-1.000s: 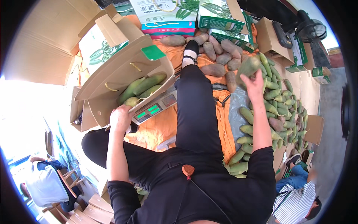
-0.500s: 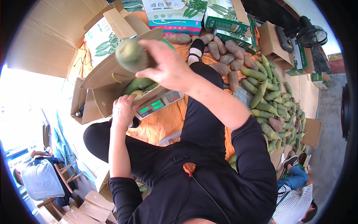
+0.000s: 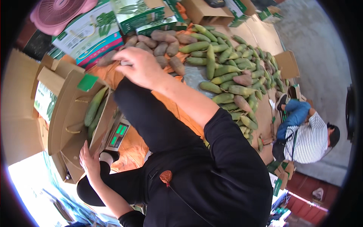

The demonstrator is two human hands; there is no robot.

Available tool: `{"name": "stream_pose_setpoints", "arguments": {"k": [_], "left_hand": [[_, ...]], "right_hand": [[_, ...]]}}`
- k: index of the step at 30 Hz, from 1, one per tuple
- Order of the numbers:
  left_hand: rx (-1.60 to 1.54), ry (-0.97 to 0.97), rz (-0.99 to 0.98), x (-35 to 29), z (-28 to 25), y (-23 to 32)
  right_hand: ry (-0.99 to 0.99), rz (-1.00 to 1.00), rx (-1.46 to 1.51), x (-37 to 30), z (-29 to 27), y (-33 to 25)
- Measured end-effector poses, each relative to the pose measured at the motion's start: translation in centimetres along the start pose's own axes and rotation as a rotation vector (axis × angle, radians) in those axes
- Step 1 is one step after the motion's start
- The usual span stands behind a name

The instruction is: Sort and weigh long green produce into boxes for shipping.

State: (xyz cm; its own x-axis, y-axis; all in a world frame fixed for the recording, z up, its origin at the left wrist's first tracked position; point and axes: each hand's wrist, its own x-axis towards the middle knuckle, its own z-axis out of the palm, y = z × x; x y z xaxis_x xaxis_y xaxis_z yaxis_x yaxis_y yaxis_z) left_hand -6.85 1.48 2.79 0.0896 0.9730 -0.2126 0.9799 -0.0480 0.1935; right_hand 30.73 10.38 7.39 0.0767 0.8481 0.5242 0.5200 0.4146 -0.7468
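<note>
My right hand (image 3: 139, 68) hovers at the near edge of a heap of brownish-purple roots (image 3: 160, 49), its fingers loosely curled and the thumb apart. No vegetable shows in it. On the left, my left hand (image 3: 90, 163) rests against the near corner of an open cardboard box (image 3: 62, 113), fingers stretched up along its side. Long green radishes (image 3: 94, 108) lie inside that box; its wall hides part of them. Beside the box is a scale (image 3: 118, 135) with a lit green display, partly covered by the box wall.
A large pile of green radishes (image 3: 227, 70) spreads to the right over orange cloth and cardboard. Printed cartons (image 3: 89, 32) and a pink fan (image 3: 56, 13) stand at the back. Another person in a striped shirt (image 3: 307, 134) sits at the far right. My bent legs flank the orange cloth.
My right hand has left the box and moved to the brown roots; the round green vegetable it held is gone from it. The view has turned rightward. My left hand stays by the box.
</note>
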Motion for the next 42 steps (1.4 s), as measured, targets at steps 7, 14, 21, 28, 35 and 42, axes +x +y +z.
{"name": "stream_pose_setpoints", "arguments": {"k": [7, 14, 21, 28, 35, 42], "left_hand": [[0.054, 0.038, 0.01, 0.2, 1.1, 0.3], [0.139, 0.025, 0.0, 0.3, 0.9, 0.7], [0.207, -0.008, -0.048, -1.1, 0.1, 1.8], [0.162, 0.035, -0.056, -1.5, 1.2, 2.3], [0.146, 0.017, -0.082, -1.4, 1.1, 2.5], [0.181, -0.028, -0.159, -1.1, 1.0, 3.8]], "right_hand": [[-0.381, 0.784, -0.513, -18.2, -7.5, 14.4], [-0.734, 1.098, -0.575, -38.9, -10.6, 18.6], [-0.638, 1.335, -0.567, -42.5, -13.1, 18.1], [-0.6, 1.429, -0.64, -42.1, -16.9, 19.4], [-1.069, 1.203, -1.153, -43.2, -20.3, 15.5], [-1.27, 1.029, -1.227, -45.2, -20.9, 16.6]]}}
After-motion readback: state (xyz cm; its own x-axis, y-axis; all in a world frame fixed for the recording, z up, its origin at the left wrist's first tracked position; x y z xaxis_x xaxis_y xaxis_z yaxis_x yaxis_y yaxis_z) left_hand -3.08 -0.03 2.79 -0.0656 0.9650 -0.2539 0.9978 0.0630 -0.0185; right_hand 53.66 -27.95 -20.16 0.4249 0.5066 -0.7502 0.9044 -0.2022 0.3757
